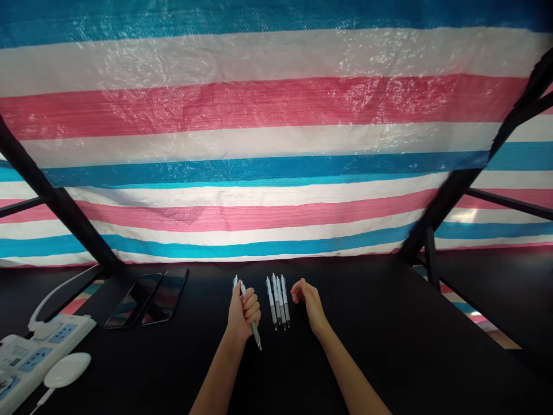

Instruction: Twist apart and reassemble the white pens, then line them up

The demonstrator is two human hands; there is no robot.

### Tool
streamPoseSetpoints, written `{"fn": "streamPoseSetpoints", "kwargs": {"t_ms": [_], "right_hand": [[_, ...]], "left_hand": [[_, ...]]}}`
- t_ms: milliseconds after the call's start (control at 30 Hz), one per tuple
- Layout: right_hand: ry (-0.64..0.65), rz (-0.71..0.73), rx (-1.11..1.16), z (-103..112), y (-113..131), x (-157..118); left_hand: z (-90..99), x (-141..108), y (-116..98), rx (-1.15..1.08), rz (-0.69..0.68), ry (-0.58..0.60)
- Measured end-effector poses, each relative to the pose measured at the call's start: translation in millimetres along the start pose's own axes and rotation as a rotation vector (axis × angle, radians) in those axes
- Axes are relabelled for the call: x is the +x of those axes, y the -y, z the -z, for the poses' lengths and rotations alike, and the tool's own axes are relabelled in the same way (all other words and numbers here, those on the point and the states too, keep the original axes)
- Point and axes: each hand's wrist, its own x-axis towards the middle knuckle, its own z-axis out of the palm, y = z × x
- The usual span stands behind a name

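My left hand (pixel 244 314) is closed around a white-and-grey click pen (pixel 256 334), whose tip points down toward me. The white top of another pen (pixel 235 282) shows just behind that hand; its lower part is hidden, and I cannot tell whether the hand touches it. Several similar pens (pixel 277 302) lie side by side on the black table (pixel 276 380), between my two hands, with their tips toward me. Just right of this row is my right hand (pixel 311 305), its fingers loosely curved and apart, holding nothing that I can see.
Two dark phones (pixel 133 301) lie at the left on the table. A white power strip (pixel 43 351) and a white round charger (pixel 68 370) with cables are at the lower left. Black frame bars (pixel 453 202) and a striped plastic sheet (pixel 259 138) stand behind the table.
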Motion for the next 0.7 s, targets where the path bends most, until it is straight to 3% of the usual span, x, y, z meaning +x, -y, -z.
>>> {"fn": "streamPoseSetpoints", "kwargs": {"t_ms": [700], "right_hand": [[-0.155,-0.075,0.157,7.1,-1.7,1.6]], "left_hand": [[5.8,6.3,2.6,0.062,0.094,-0.024]]}}
